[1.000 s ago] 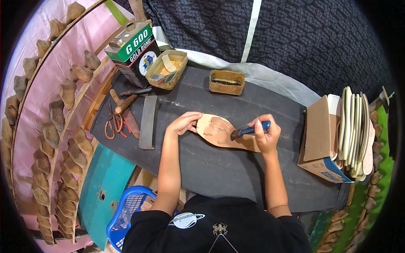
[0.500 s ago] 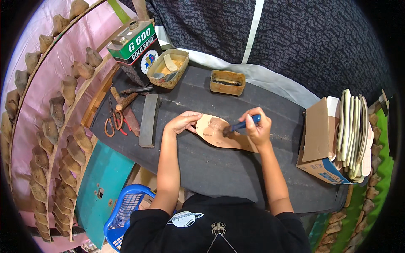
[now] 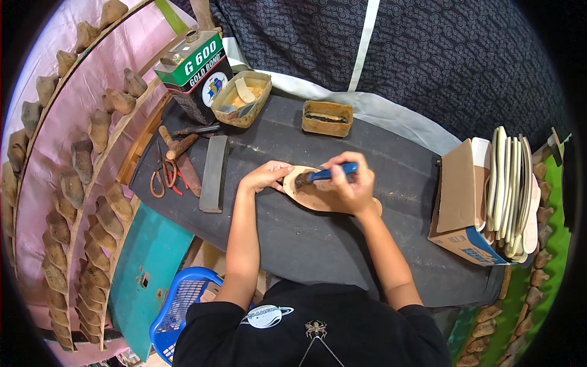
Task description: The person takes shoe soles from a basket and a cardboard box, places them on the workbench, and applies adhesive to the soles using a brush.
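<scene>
A tan shoe sole [image 3: 318, 202] lies on the dark table, its broad end toward my left hand and its narrow end toward the right. My left hand [image 3: 267, 177] grips the edge of that broad end between thumb and fingers. Closed round the blue handle of a brush [image 3: 327, 174], my right hand [image 3: 354, 186] hovers over the sole. The dark bristles press on the sole's broad end, near my left fingers. Part of the sole's middle is hidden beneath my right hand.
Beyond my hands stand a small tub [image 3: 328, 118], a larger tub [image 3: 243, 98] and a metal can [image 3: 194, 73]. Scissors [image 3: 160, 174], a hammer [image 3: 179, 147] and a grey block [image 3: 214, 174] lie to the left. A cardboard box [image 3: 455, 196] of soles stands right. Wooden shoe lasts [image 3: 73, 177] line racks.
My right hand has swept the brush leftward across the sole, from its middle to the broad end. My left hand has kept its hold in the same place.
</scene>
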`<state>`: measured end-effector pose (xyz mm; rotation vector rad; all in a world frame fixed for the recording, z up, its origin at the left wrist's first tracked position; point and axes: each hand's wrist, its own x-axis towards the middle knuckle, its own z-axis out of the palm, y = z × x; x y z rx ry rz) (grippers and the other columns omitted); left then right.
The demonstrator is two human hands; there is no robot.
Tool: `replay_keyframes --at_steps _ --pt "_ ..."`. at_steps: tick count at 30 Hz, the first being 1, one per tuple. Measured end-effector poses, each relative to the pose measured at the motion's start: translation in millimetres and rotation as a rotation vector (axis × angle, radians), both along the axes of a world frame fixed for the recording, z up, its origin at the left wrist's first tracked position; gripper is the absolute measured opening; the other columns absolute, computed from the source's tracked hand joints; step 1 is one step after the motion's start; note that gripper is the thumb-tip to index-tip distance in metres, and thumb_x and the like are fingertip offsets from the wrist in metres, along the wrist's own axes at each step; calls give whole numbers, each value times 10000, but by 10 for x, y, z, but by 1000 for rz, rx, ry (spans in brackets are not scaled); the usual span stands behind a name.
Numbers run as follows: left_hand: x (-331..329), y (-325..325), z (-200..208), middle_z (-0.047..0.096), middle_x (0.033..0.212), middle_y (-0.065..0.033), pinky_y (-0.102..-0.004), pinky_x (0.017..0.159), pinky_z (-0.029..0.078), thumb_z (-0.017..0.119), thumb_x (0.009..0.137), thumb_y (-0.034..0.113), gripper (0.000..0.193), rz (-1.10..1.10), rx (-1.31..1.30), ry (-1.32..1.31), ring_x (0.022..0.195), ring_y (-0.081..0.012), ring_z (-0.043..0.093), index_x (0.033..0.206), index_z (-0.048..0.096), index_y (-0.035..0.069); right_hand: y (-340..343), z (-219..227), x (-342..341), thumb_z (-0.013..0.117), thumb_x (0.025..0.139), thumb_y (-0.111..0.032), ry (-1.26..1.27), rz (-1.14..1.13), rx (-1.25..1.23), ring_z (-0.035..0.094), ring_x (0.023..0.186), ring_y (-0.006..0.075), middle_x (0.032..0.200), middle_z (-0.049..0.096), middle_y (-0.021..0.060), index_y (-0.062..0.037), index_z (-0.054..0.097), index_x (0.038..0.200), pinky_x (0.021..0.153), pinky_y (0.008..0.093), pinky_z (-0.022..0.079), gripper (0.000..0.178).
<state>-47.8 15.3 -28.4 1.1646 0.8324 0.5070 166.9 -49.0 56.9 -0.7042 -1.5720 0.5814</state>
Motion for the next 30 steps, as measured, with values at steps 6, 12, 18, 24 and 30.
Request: replay_keyframes --at_steps 6,12,18,24,30 --pt "13 -15 46 586 823 -3 -183 566 478 477 824 333 381 -29 33 0 693 -49 549 1048 508 27 52 -44 -41 603 700 -101 -277 22 188 530 480 156 641 551 54 -37 487 746 452 241 422 140" --pt "-23 -11 49 577 787 16 -175 553 476 480 824 324 365 -16 22 13 659 -35 531 1027 522 24 5 -77 346 575 706 -106 -422 -60 24 515 447 155 560 521 62 -36 466 709 439 244 406 129" --pt "2 -21 79 571 777 31 -171 543 476 471 829 319 362 -36 32 19 655 -22 523 1034 521 24 -21 62 252 570 713 -74 -172 -76 59 500 497 83 604 541 43 -19 455 712 462 205 405 127" --pt "14 -36 89 564 786 40 -180 561 470 470 829 324 368 -44 30 11 691 -25 521 1061 504 41 -1 100 -170 600 693 -18 -295 59 26 543 611 118 704 560 75 -28 422 795 543 221 433 205" --pt "17 -8 68 565 795 33 -202 583 474 476 824 328 358 -56 52 69 716 -36 523 1046 515 50 -9 -57 -59 599 662 -9 -427 42 139 533 524 140 627 541 66 -32 425 725 479 226 420 186"
